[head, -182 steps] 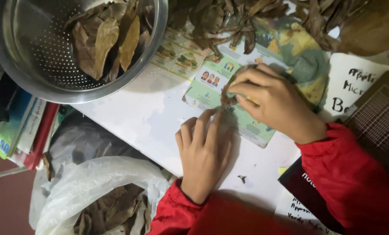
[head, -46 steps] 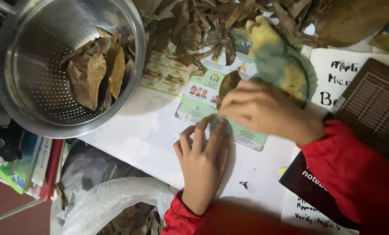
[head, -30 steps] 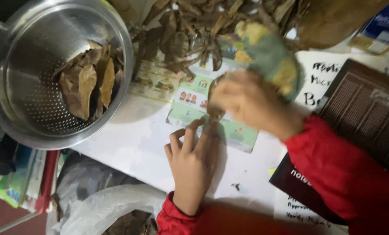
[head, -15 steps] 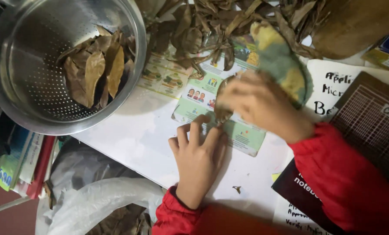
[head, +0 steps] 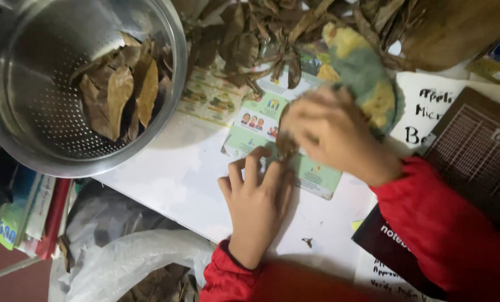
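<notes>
**Dry leaf worked on a green leaflet**

Left hand (head: 256, 206) flat, fingers spread, pressing on green leaflet (head: 311, 174). Right hand (head: 335, 134) just above, pinching brown dry leaf (head: 285, 144) at leaflet's upper edge. Steel colander (head: 65, 72) with leaves well left of leaflet.

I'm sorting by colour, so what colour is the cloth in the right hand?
The cloth in the right hand is mottled yellow and grey-green, seen in the head view.

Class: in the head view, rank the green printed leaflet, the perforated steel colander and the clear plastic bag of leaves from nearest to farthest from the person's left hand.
From the left hand:
1. Green printed leaflet, under its fingertips.
2. Clear plastic bag of leaves, lower left, below the table edge.
3. Perforated steel colander, upper left.
</notes>
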